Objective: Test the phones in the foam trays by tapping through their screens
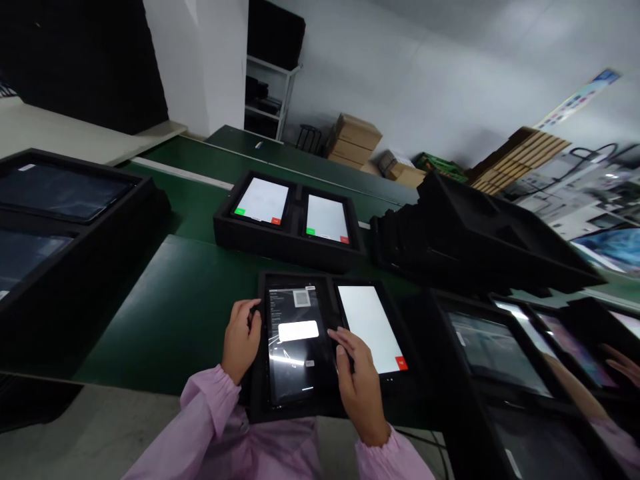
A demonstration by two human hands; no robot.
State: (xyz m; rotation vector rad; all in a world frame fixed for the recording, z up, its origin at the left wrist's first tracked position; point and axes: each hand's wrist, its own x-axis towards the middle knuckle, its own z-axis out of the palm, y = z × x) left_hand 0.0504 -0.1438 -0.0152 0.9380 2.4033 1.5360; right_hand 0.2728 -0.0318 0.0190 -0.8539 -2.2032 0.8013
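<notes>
A black foam tray [327, 283] lies in front of me on the green belt and holds two tablets. The left tablet [295, 347] shows a dark screen with a white box and a QR code. The right tablet [370, 327] glows white with a red button at its corner. My left hand [241, 340] curls round the left edge of the dark tablet and the tray. My right hand [357, 380] rests between the two tablets, fingers bent, fingertips at the dark tablet's right edge. Both sleeves are pink.
A second tray [290, 237] with two white-screened tablets sits farther back. Empty black trays [480, 233] are stacked at right, more tablet trays at far left [65, 220] and right [500, 353]. Another person's hand [623, 363] shows at the right edge. Cardboard boxes [355, 137] stand by the wall.
</notes>
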